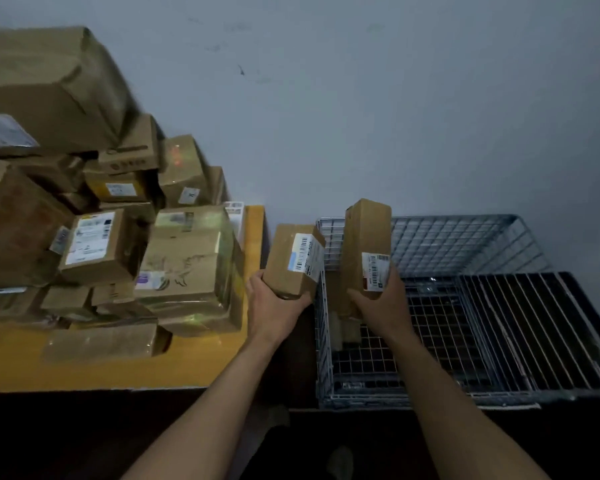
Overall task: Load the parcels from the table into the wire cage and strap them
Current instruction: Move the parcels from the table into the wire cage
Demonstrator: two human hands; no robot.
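My left hand grips a small brown parcel with a white barcode label, held in the gap between the table and the cage. A taller, narrow brown parcel stands upright in my right hand, over the left part of the wire cage. The cage sits low on the right; a flat piece of cardboard shows inside it against its left wall. Several more brown parcels are piled on the yellow table at the left.
A long flat parcel lies near the table's front edge. A dark slatted panel lies at the cage's right side. A pale wall stands right behind the table and cage. The floor below is dark, with my shoes faintly visible.
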